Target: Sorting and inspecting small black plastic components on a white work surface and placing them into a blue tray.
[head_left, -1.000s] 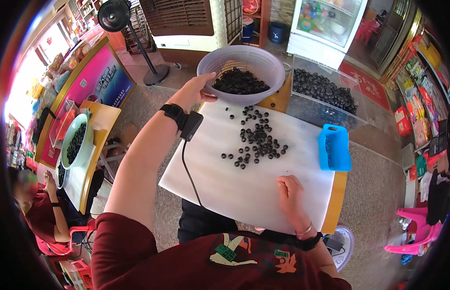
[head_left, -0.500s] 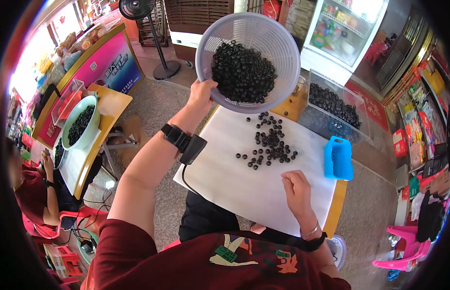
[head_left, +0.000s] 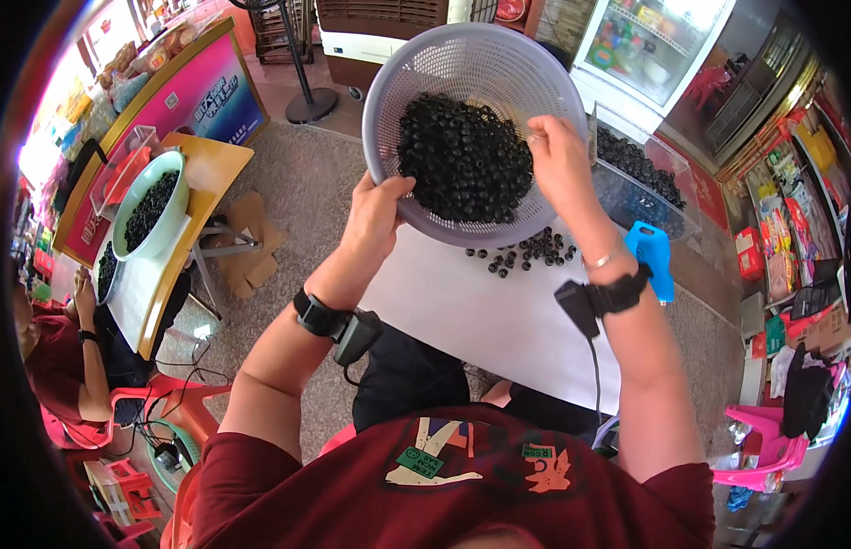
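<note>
"Gripping the left rim of the basin [head_left: 498,78] is the left hand [head_left: 374,215], thumb laid over the edge. What has changed?"

"Position, first. A second ago the basin was at the far edge of the table; now it is held up above the white sheet [head_left: 471,320], tilted toward the wearer, black beads [head_left: 462,160] heaped inside."

"And the right hand [head_left: 561,165]?"

"Relocated. Half a second ago it was over the sheet, apart from the basin. Now it is at the basin's right side, beside the heap, fingers curled together. Whether they pinch the wall, a bead or nothing, I cannot tell."

"Loose beads [head_left: 535,249]?"

"On the sheet below the basin, which now hides part of the scatter seen earlier."

"Surroundings?"

"The blue box [head_left: 654,256] is now partly covered by the right forearm. The clear bin [head_left: 617,197], holding more black beads, is beyond the right hand. At far left, a co-worker [head_left: 55,366] sits near a green bowl [head_left: 174,210], as before."
</note>
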Demonstrator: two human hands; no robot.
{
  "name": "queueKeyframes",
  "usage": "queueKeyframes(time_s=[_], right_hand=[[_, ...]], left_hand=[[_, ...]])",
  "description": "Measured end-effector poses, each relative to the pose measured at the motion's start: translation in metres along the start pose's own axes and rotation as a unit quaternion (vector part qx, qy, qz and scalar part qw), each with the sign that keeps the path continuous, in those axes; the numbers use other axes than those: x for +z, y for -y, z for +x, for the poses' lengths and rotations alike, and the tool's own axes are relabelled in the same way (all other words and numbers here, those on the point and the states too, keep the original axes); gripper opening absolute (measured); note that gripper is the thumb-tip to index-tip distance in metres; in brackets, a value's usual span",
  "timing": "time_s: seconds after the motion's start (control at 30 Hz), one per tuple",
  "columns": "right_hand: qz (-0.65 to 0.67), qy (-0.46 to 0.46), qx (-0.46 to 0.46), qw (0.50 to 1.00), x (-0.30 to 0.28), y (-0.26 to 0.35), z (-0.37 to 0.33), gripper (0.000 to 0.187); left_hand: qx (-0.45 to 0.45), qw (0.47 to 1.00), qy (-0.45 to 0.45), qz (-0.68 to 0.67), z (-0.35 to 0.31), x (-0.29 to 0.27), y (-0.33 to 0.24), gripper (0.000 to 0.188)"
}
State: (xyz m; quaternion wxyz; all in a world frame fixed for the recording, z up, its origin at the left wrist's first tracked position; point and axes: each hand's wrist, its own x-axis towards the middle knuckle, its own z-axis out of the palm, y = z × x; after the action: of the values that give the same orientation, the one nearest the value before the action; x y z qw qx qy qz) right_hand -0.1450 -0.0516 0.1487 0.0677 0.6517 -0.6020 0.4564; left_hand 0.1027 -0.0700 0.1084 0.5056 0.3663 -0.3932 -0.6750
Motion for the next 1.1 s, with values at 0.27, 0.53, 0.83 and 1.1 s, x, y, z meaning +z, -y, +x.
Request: queueKeyframes(time_s=[0.27, 0.53, 0.83, 1.1], right_hand=[[-0.044, 0.05, -0.051, 0.996, 0.05, -0.011, 0.015, 0.02], [-0.028, 0.212, -0.07, 0.974, 0.073, 0.034, -0.003, 0.041], [-0.069, 0.43, -0.05, 0.899, 0.094, 0.042, 0.006, 0.051], [-0.054, 0.565, -0.06, 0.821, 0.09, 0.056, 0.017, 0.062]], left_hand=[[-0.023, 0.999, 0.046, -0.004, -0.031, -0.006, -0.003, 0.028], [-0.028, 0.998, 0.053, 0.005, -0.037, -0.004, -0.012, 0.032], [-0.072, 0.997, 0.037, -0.011, -0.033, -0.016, -0.017, 0.033], [-0.082, 0.995, 0.036, -0.034, -0.013, -0.035, -0.003, 0.035]])
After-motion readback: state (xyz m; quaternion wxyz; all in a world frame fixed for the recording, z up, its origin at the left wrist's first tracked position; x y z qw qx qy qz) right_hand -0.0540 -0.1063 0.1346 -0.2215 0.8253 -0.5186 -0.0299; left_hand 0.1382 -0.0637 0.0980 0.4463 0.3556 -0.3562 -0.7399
